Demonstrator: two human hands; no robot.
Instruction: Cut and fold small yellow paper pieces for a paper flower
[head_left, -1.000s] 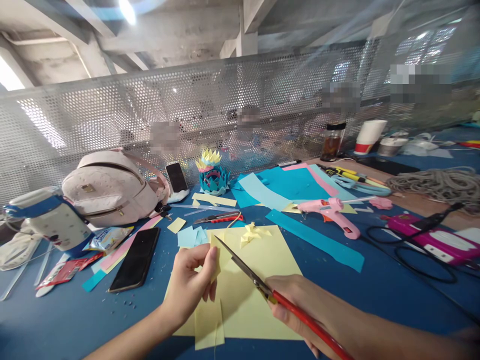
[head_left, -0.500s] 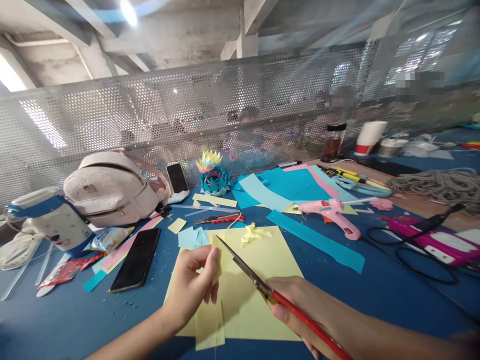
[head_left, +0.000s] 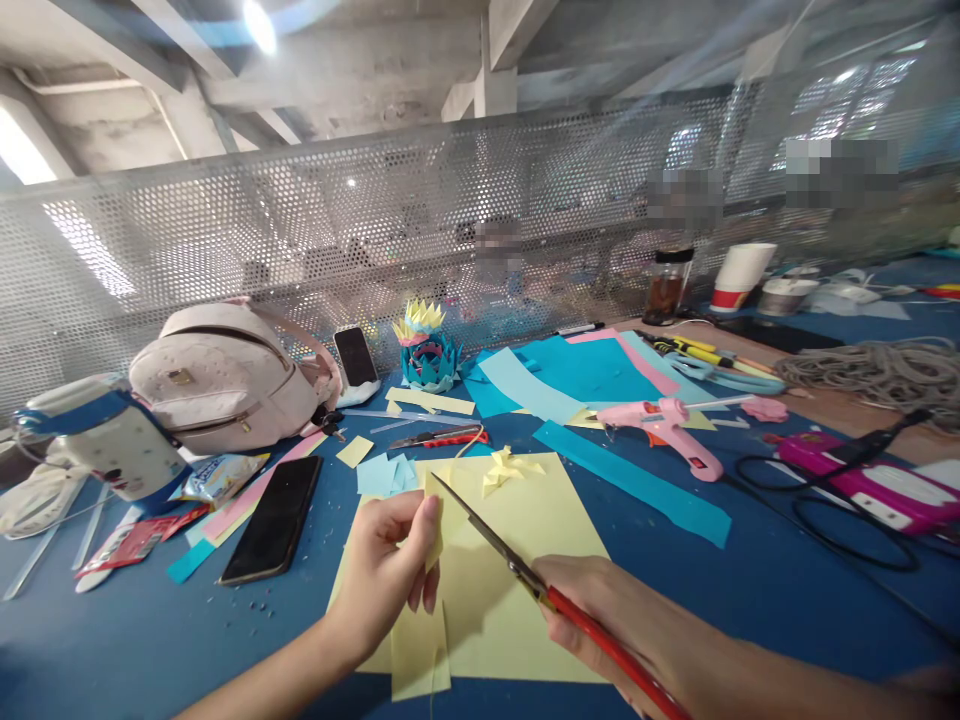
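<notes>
One small piece of pale yellow paper stands upright in the left hand, narrow and flat, its lower part hidden by the fingers. It is above the large yellow sheet, which lies flat on the blue table. The scissors have dark metal blades and a long red handle; they slant across the sheet, with the tip just beside the paper's upper edge — whether it touches, I cannot tell.

The left forearm comes in from the lower left, the hand turned inward, with thumb and index finger pinching the paper and the other fingers curled beneath. The right hand reaches in from the lower right, knuckles up, its fingers wrapped around the scissors' handle.

A yellow strip lies under the left hand, overlapping the sheet's near edge. Folded yellow pieces rest at its far edge, near light blue slips.
</notes>
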